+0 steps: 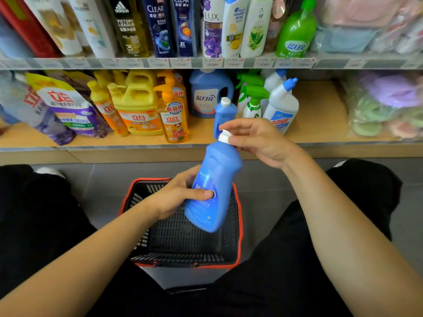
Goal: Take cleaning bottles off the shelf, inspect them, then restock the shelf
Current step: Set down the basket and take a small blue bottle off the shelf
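A two-tier shelf [320, 115] fills the far half of the view. Its upper board [206, 62] carries a row of shampoo bottles [158, 26] and, to the right, a green pump bottle [296, 35]. On the lower board stand, from left to right, purple pouches [68, 106], yellow jugs [137, 104], an orange pump bottle [174, 117], a blue jug [208, 94], green sprayers [251, 97] and white bottles [282, 106] with blue nozzles. Soft packets in clear wrap sit at the far right of both tiers.

On the grey floor [263, 186], near the person and between the black-clad knees, sits a black basket [239, 225] with a red rim.

Above the basket, in front of the shelf's edge, a blue bottle [217, 179] is held in the air, tilted, its base toward the person and its neck pointing up and away. The left hand [176, 195] grasps its lower body from the left, thumb laid across the label. The right hand [258, 143] comes in from the right and pinches the white cap [224, 136] between thumb and fingertips; whether the cap is loosened cannot be told.

Just beyond that cap, a small blue bottle [224, 113] with a white cap stands upright on the lower board, in front of the blue jug.
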The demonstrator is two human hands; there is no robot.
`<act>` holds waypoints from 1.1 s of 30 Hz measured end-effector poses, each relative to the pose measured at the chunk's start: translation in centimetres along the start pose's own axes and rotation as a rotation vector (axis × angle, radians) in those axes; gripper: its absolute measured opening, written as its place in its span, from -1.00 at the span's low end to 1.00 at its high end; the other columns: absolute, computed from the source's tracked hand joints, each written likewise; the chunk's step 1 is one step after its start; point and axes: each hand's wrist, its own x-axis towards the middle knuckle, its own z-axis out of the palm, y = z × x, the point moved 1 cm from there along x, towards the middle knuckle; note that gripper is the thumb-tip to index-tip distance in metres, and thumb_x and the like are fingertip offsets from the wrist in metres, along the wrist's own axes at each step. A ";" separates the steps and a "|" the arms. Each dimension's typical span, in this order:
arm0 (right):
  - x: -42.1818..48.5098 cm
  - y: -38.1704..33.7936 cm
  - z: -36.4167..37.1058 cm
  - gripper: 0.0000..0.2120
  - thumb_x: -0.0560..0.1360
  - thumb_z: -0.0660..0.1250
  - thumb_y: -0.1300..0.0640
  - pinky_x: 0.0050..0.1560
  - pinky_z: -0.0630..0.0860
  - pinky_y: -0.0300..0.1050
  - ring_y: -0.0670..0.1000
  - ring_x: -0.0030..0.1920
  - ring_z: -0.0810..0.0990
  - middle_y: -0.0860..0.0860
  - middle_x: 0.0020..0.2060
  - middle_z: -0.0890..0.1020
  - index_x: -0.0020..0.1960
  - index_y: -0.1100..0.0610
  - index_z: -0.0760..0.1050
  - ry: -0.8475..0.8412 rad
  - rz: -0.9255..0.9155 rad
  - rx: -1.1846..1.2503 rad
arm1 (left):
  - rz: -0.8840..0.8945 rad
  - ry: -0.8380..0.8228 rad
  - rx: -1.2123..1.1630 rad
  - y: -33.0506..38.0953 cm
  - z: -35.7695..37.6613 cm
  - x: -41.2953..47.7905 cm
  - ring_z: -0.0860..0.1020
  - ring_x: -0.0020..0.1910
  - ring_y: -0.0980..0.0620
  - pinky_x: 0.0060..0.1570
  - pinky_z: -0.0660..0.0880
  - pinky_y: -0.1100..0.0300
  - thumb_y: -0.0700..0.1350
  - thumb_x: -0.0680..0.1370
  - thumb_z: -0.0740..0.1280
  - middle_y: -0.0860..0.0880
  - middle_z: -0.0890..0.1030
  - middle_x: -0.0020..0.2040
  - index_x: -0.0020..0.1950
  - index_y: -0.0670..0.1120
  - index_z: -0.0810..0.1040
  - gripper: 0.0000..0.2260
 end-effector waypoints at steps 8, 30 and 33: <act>-0.6 0.6 0.8 -0.76 0.48 0.36 0.30 0.02 0.43 0.04 0.10 0.08 0.60 0.10 0.04 0.69 0.12 0.13 0.63 -0.185 -0.008 0.043 | -0.067 -0.213 -0.202 -0.7 -0.1 -1.5 0.69 -0.03 -0.03 -0.02 0.61 0.12 0.00 0.31 0.63 -0.09 0.70 0.05 0.23 -0.11 0.62 -0.47; 0.3 -0.3 1.1 -0.71 0.47 0.45 0.38 -0.10 0.66 -0.10 -0.05 -0.11 0.69 0.11 -0.09 0.72 0.07 0.05 0.64 0.194 -0.093 -0.166 | 0.150 0.323 0.540 2.5 -1.0 -1.0 0.69 0.03 0.04 0.01 0.63 0.07 -0.05 0.32 0.66 0.01 0.72 0.07 0.33 0.01 0.55 -0.38; 0.4 -1.4 1.3 -0.66 0.48 0.42 0.41 -0.07 0.64 -0.11 -0.01 -0.11 0.69 0.17 -0.02 0.69 0.19 0.15 0.57 0.217 -0.110 -0.120 | 0.137 0.292 0.364 3.5 -1.2 -0.7 0.71 -0.02 0.03 -0.08 0.62 0.20 -0.13 0.31 0.61 -0.03 0.74 0.04 0.25 -0.05 0.57 -0.47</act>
